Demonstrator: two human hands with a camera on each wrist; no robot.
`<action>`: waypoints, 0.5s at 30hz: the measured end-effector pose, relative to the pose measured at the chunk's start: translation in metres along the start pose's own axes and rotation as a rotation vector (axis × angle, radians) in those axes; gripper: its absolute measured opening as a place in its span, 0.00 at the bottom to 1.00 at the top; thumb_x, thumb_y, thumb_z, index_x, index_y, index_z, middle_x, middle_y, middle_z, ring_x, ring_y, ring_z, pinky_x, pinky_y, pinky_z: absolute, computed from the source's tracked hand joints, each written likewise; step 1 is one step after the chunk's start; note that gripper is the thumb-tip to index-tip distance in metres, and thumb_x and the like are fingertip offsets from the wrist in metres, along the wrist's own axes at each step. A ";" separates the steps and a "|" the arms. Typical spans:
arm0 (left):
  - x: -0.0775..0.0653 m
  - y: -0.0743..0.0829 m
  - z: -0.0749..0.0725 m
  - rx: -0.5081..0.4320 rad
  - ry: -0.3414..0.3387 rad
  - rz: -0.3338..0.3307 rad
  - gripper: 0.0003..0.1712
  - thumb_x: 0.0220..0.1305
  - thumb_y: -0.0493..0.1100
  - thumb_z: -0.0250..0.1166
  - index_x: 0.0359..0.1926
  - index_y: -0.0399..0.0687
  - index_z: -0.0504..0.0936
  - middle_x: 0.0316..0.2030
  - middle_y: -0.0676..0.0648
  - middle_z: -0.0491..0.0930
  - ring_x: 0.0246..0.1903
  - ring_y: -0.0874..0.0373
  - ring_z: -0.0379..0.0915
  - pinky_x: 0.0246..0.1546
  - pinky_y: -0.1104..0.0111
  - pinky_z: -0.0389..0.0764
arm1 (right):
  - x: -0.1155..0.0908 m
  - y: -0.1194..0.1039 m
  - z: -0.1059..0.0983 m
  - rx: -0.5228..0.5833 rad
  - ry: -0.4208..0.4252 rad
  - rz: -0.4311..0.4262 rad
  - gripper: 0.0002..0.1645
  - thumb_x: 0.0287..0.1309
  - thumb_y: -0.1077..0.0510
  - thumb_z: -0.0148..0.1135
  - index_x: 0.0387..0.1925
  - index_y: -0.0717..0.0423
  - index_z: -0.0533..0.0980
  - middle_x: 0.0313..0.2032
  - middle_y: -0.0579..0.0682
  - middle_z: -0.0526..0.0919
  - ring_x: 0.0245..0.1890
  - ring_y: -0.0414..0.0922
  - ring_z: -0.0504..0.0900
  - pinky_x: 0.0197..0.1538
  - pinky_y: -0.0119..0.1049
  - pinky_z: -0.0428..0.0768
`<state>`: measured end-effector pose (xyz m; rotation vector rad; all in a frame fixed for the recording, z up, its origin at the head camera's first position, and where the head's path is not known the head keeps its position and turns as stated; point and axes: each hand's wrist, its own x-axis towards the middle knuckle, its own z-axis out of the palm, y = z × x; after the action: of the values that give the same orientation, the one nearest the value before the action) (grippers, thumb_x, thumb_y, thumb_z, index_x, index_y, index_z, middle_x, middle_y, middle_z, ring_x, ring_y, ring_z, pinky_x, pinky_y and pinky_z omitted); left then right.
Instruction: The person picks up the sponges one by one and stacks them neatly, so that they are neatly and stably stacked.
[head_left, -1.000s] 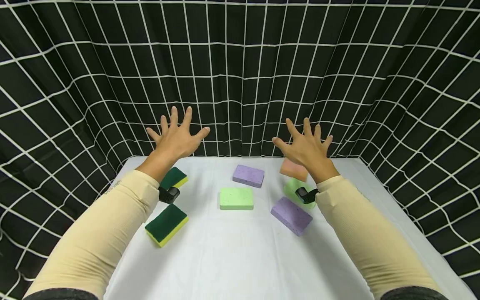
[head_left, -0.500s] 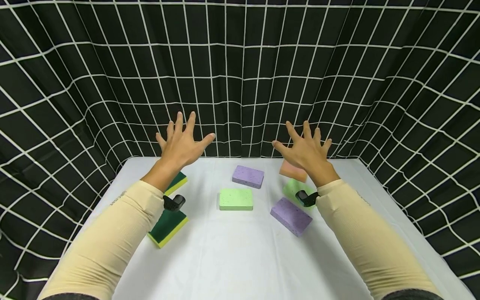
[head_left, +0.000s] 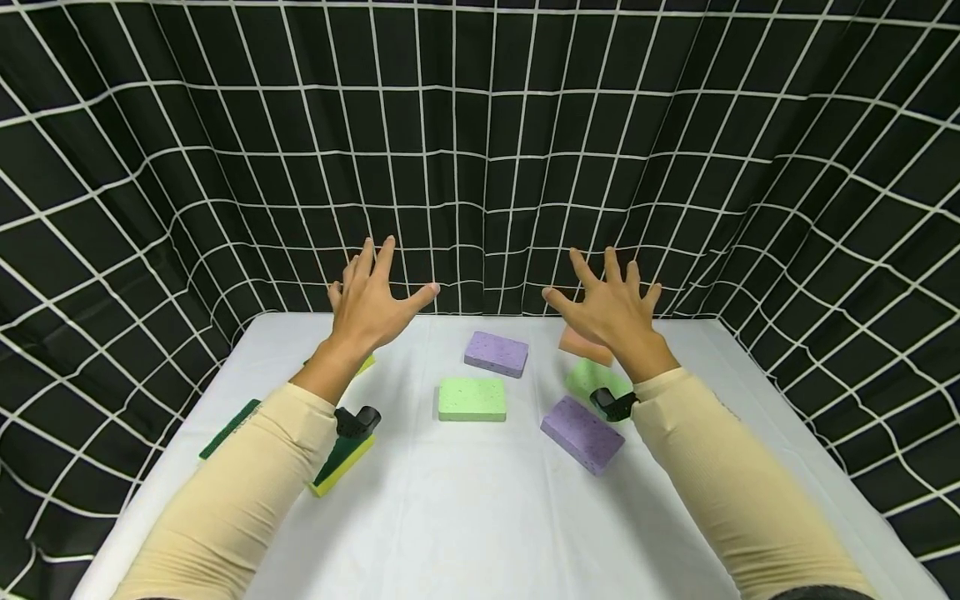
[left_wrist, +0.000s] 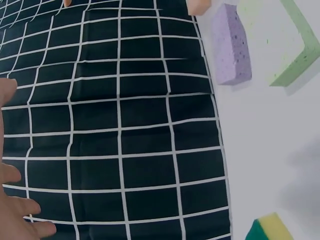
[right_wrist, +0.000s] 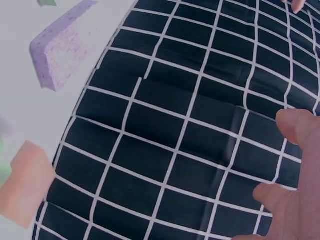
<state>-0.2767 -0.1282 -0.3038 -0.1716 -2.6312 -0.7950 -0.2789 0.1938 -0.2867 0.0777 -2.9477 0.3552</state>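
My left hand (head_left: 366, 307) hovers with spread fingers over the back left of the table, holding nothing. Behind its wrist a green-and-yellow sponge (head_left: 367, 364) is mostly hidden; another (head_left: 345, 463) lies under the wrist camera. My right hand (head_left: 611, 312), fingers also splayed, holds nothing near an orange sponge (head_left: 586, 345), which it partly covers. A light green sponge (head_left: 594, 380) and a purple sponge (head_left: 582, 434) lie below the right wrist. Between the hands are a purple sponge (head_left: 497, 354) and a light green sponge (head_left: 472, 399).
A dark green sponge (head_left: 229, 429) shows at the far left beside the left sleeve. White cloth covers the table (head_left: 480, 517). A black curtain (head_left: 480, 125) with a white grid encloses the back and both sides.
My left hand has moved right and down in the head view, uncovering a dark green sponge at the far left and covering more of the other two. The right hand has sunk slightly.
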 end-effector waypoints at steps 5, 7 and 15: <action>-0.004 -0.002 0.007 -0.049 0.034 0.058 0.59 0.52 0.77 0.57 0.77 0.57 0.48 0.74 0.44 0.44 0.70 0.42 0.41 0.59 0.38 0.49 | -0.002 0.000 0.003 0.001 -0.004 -0.005 0.55 0.51 0.15 0.32 0.76 0.32 0.40 0.74 0.62 0.34 0.69 0.70 0.32 0.57 0.74 0.26; -0.006 -0.003 0.011 -0.098 0.049 0.085 0.58 0.52 0.75 0.60 0.76 0.55 0.50 0.74 0.44 0.46 0.70 0.42 0.42 0.59 0.38 0.50 | -0.003 0.000 0.004 0.000 -0.002 -0.004 0.55 0.51 0.15 0.32 0.76 0.32 0.41 0.74 0.62 0.34 0.69 0.70 0.33 0.58 0.74 0.26; -0.014 -0.007 0.023 -0.279 0.073 0.127 0.55 0.53 0.67 0.67 0.75 0.57 0.53 0.73 0.48 0.49 0.70 0.43 0.43 0.63 0.38 0.50 | -0.004 -0.001 0.007 -0.005 0.002 -0.003 0.55 0.51 0.14 0.32 0.76 0.32 0.41 0.74 0.61 0.34 0.69 0.70 0.34 0.58 0.75 0.29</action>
<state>-0.2731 -0.1218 -0.3302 -0.3741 -2.4042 -1.0977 -0.2758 0.1917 -0.2935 0.0809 -2.9459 0.3474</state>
